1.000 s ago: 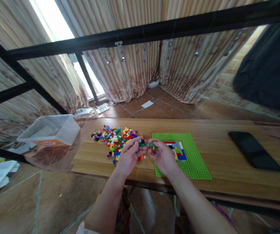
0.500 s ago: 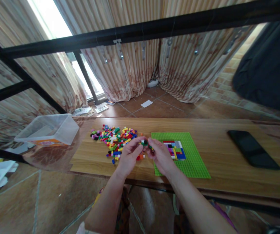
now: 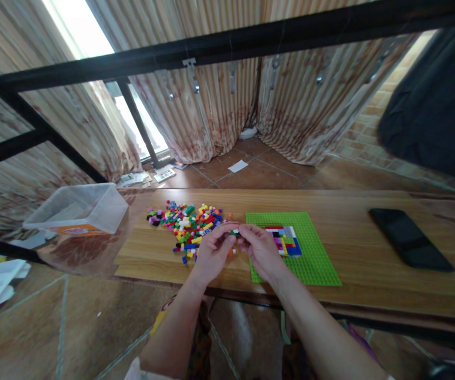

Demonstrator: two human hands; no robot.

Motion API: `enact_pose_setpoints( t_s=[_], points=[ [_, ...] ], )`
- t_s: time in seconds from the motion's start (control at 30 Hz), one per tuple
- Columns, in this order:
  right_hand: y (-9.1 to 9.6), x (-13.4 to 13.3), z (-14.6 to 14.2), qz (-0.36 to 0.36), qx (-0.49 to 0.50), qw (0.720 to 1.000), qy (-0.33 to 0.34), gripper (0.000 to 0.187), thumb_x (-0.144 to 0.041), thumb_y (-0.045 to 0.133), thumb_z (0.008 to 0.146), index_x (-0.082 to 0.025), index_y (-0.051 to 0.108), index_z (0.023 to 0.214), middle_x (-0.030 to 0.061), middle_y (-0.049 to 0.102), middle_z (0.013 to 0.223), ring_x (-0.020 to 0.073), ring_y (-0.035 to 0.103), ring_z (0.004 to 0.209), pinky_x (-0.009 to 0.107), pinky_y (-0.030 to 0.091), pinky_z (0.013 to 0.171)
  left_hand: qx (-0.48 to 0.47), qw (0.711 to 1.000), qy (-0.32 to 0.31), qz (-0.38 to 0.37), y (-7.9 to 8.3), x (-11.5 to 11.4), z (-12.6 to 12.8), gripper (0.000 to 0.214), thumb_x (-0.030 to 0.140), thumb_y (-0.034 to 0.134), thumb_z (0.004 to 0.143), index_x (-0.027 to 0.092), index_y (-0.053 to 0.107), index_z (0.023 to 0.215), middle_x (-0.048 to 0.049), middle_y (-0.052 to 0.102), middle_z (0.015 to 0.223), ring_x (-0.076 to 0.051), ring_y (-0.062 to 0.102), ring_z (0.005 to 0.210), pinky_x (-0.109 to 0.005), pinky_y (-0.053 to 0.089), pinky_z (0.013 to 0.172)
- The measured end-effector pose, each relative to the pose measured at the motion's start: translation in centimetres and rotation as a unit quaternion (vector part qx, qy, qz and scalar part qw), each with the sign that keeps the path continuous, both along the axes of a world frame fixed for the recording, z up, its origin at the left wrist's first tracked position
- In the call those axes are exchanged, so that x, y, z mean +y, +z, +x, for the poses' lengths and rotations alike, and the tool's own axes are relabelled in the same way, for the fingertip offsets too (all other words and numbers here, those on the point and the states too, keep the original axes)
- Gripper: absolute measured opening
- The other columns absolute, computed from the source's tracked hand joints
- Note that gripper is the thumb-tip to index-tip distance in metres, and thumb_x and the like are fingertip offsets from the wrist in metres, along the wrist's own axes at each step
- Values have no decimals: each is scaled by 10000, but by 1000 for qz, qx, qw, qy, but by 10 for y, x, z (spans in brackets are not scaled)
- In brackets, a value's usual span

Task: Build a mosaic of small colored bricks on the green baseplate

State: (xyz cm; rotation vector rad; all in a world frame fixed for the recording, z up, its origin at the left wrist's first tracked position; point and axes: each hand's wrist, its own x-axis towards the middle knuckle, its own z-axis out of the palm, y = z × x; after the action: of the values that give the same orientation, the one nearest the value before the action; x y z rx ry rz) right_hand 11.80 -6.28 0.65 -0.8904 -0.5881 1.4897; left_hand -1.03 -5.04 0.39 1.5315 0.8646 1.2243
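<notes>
My left hand (image 3: 215, 250) and my right hand (image 3: 262, 250) meet above the table, their fingertips pinched together around small toy bricks (image 3: 234, 233). White and dark green show on these bricks; the fingers cover the rest. Left of my hands spreads a loose pile of toy bricks (image 3: 183, 224) in many colours. Under and beyond my right hand lies a green baseplate (image 3: 314, 264). Fixed on it is a flat patch of built bricks (image 3: 291, 243) in red, blue, yellow, white and black, partly hidden by that hand.
A black phone (image 3: 409, 239) lies on the wooden table (image 3: 354, 221) at the right. At the left stands a clear plastic bin (image 3: 106, 208) with an orange label. A black metal bar (image 3: 227, 47) crosses above the table, before striped curtains (image 3: 211, 121).
My fingertips have drawn closer together over the small bricks, so less of them shows. The whole view has shifted slightly; the pile and baseplate look the same.
</notes>
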Motion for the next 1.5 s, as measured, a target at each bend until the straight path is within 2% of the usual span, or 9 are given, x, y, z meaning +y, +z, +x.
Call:
enact_pose_setpoints(
  t_s=[0.13,0.37,0.6,0.73,0.97,1.23,1.3,1.4,1.5],
  points=[
    [1,0,0,-5,20,1000,6,215,-358,788,631,-181,694,710,-24,595,589,81,467,534,215,375,498,-2,1000,12,-4,0,1,0,216,256,630,836,187,704,1028,-77,686,1112,-196,604,1085,-334,438,1004],
    [1,1,-1,-21,39,999,9,218,-349,764,639,-173,699,751,-9,614,598,100,507,543,226,406,489,-39,996,24,-82,2,-2,1,298,280,651,814,181,678,1093,-57,708,975,-160,646,859,-269,520,795],
    [-2,0,-1,-34,25,999,1,301,-419,790,613,-171,685,746,-6,622,617,87,492,528,213,408,474,-96,987,34,-128,-1,0,1,331,289,672,796,186,670,1111,-72,697,1077,-135,647,819,-235,528,726],
    [1,-1,-2,-24,1,999,21,333,-487,753,661,-170,662,710,-4,621,608,79,478,507,207,363,454,-110,986,20,-124,1,-1,1,312,279,688,786,189,683,1085,-64,705,1042,-141,653,836,-256,534,775],
    [-1,-1,-2,-30,-53,998,24,346,-480,787,605,-167,640,629,-25,573,515,67,421,448,216,280,426,-83,992,-9,-95,4,-3,1,281,270,688,791,198,702,1063,-28,706,818,-147,653,813,-242,530,745],
    [7,-4,-1,-30,9,998,51,296,-418,798,614,-169,648,671,-24,593,586,52,423,484,179,296,423,-192,968,10,-164,2,1,-3,347,317,700,771,193,686,1095,-80,690,1119,-111,638,767,-232,512,714],
    [7,-4,0,-37,5,999,37,292,-413,798,617,-172,640,666,-30,586,580,49,412,474,176,291,413,-153,976,47,-145,0,5,-7,340,335,683,782,185,684,1087,-69,702,1056,-112,626,746,-233,503,698],
    [3,-2,-1,-38,-21,999,10,296,-415,795,619,-169,636,661,-27,584,577,47,389,454,180,265,387,3,987,149,-59,-7,11,-15,289,286,671,780,173,686,1045,-48,695,954,-109,586,689,-238,485,668],
    [-3,-1,-1,-26,-51,998,-7,304,-430,786,627,-163,644,661,-21,586,578,47,389,445,185,259,378,179,959,217,42,-14,16,-22,251,174,661,748,175,692,997,-60,664,1011,-120,567,694,-266,489,697]
  ],
)
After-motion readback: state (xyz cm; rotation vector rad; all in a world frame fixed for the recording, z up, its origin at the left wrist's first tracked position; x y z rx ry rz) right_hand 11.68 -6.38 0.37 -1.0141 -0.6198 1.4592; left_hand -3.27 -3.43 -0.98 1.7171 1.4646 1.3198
